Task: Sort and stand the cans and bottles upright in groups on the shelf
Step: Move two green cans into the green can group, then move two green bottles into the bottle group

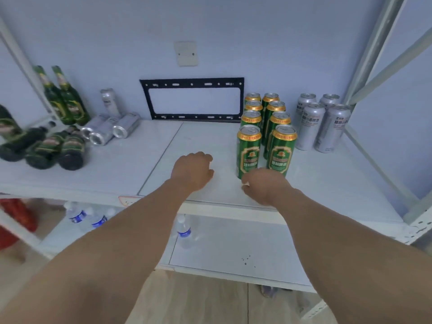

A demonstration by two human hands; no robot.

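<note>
Closest to the camera, both bare forearms reach out over the front edge of the white shelf [327, 174]. The left hand [192, 170] hovers over the middle of the shelf board with its fingers loosely curled under, holding nothing. The right hand [264, 185] sits just beside it, also loosely curled and holding nothing, right in front of the nearest green can; can't tell if it's actually touching it.

Past the right hand, the green cans [266, 134] stand upright in two neat rows running back toward the wall, eight of them. To their right, four silver cans [323, 123] stand upright in their own cluster by the shelf post.

Over on the left it's messier: three green bottles [46, 148] lie on their sides, with three silver cans lying down [109, 128] just behind them. Further back one more silver can [109, 101] stands near the wall, and two green bottles stand upright [64, 97] in the left corner.

On the wall behind is a black metal bracket [194, 99]. Water bottles [91, 218] sit on the lower shelf.
</note>
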